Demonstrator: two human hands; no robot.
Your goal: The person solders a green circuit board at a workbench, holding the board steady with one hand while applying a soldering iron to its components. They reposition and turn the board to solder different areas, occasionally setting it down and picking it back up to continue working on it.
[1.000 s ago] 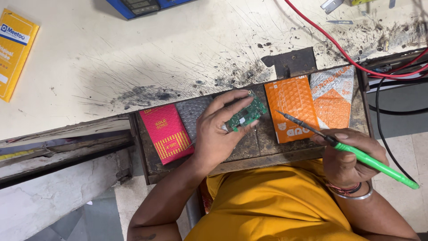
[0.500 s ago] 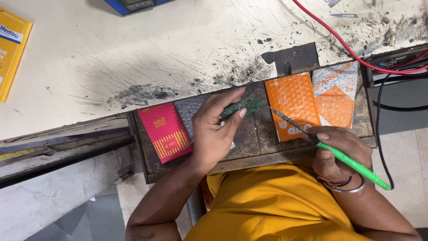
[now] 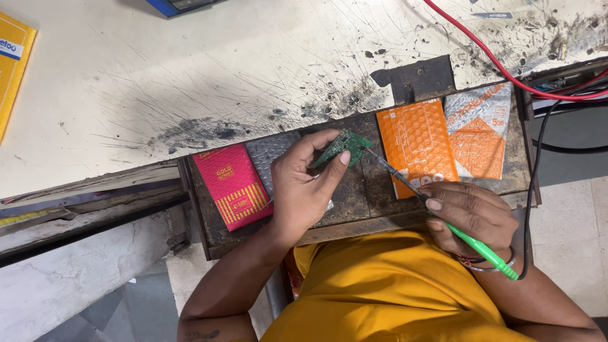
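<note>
Scratched, soot-marked bench (image 3: 190, 76) runs behind a dark tray (image 3: 354, 190) holding a red packet (image 3: 232, 185). Left hand (image 3: 304, 187) pinches a green circuit board (image 3: 342, 147) over the tray; right hand (image 3: 472, 215) grips a green-handled soldering iron (image 3: 443, 215), tip at the board's edge. Soldering looks underway; a steady tip matters next.

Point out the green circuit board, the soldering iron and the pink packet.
green circuit board (image 3: 342, 145), head view, on the board's face between the fingertips.
soldering iron (image 3: 475, 244), head view, on its green handle.
pink packet (image 3: 231, 185), head view, on its middle.
</note>
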